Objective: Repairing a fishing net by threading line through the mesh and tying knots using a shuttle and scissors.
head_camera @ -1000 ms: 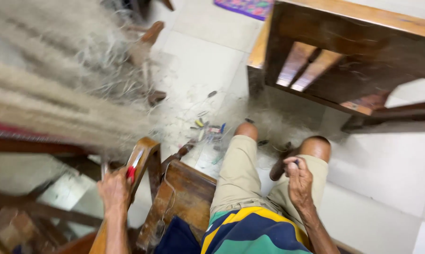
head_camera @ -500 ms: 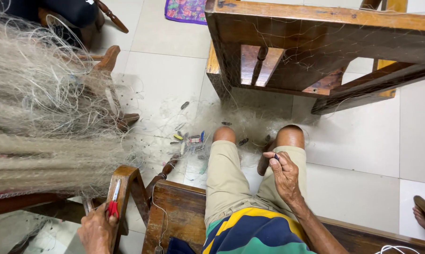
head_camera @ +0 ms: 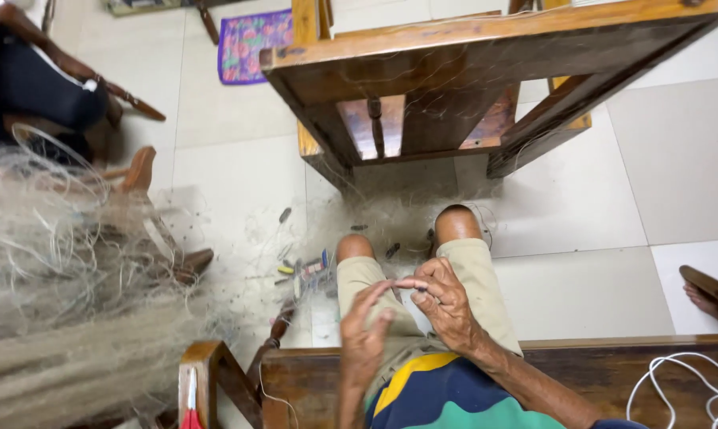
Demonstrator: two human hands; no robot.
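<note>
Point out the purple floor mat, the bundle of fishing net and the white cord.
purple floor mat (head_camera: 255,44), head view, middle of its patterned surface.
bundle of fishing net (head_camera: 65,318), head view, thick gathered part at the left.
white cord (head_camera: 685,381), head view, loop lying on the wooden bench.

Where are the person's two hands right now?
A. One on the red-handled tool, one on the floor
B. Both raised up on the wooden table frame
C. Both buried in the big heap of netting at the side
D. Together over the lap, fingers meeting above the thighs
D: the left hand and right hand meet fingertip to fingertip above the khaki shorts, away from the heap of netting and the red-handled tool.
</note>
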